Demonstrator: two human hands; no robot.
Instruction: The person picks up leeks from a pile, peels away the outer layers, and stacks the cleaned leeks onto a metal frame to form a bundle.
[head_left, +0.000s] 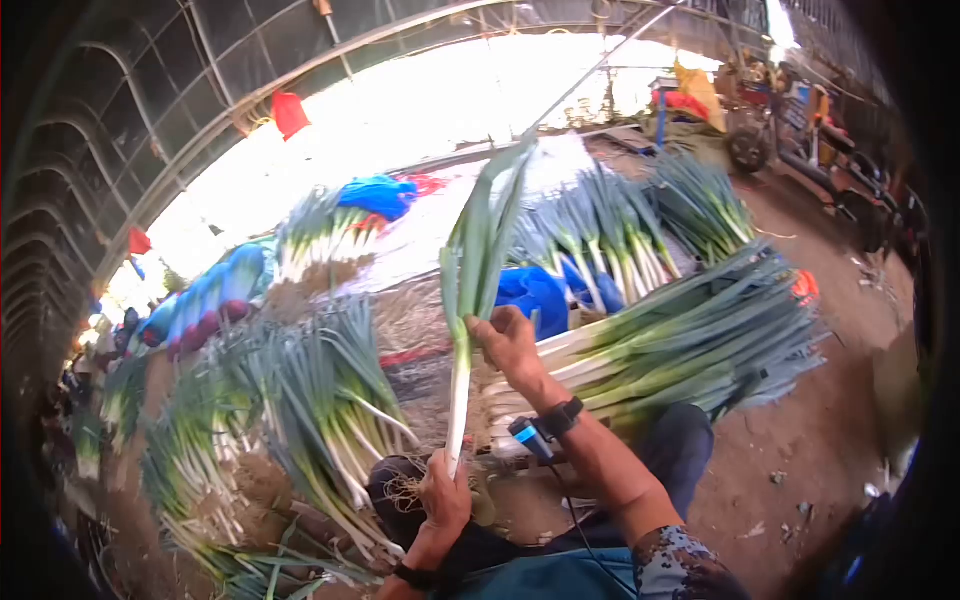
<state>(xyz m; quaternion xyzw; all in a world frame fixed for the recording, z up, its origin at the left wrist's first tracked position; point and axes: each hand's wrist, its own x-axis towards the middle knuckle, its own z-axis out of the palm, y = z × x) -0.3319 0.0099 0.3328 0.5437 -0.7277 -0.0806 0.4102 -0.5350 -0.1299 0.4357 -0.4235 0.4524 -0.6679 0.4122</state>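
A single leek [461, 390] stands nearly upright before me, its white shank low and its green leaves rising high. My left hand [444, 497] is closed around the base of the shank, just above the stringy roots [405, 490]. Higher up, my right hand [507, 345] pinches the leek where white turns to green. To the right of it lies a large stack of leeks [660, 340], white ends toward me. On the left, loose leeks [320, 400] with soil on their roots rest on the ground.
Bundled leeks [610, 230] stand behind the stack, beside a blue plastic bag [535, 298]. Another leek pile [315, 235] with a blue bag [378, 196] lies farther back. A wheeled machine [800, 130] stands at the back right. Bare soil [790, 450] shows at right.
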